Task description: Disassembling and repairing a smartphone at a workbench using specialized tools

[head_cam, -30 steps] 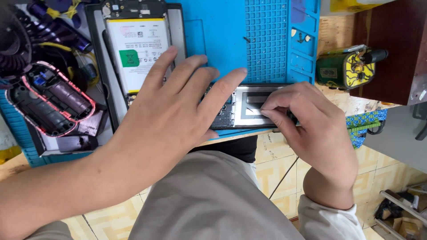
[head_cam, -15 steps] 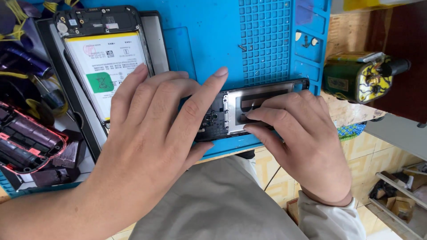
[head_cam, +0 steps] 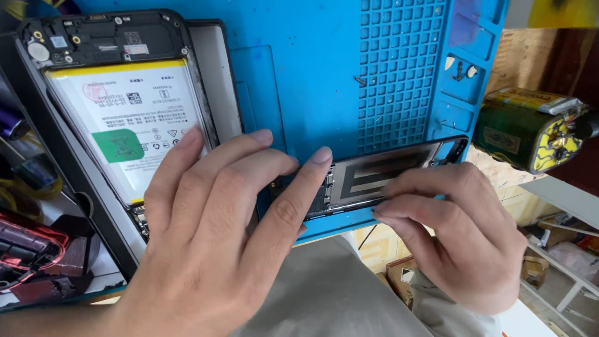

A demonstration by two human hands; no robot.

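My left hand (head_cam: 212,243) lies flat, fingers spread, pinning the phone frame (head_cam: 374,178) at the near edge of the blue repair mat (head_cam: 299,75); my right hand (head_cam: 462,231) pinches its lower rim. An opened phone (head_cam: 118,106) lies at the mat's left edge.

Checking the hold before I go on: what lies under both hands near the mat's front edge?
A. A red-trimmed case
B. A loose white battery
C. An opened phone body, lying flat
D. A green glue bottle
C: the left hand and right hand press the opened phone body flat on the blue mat.
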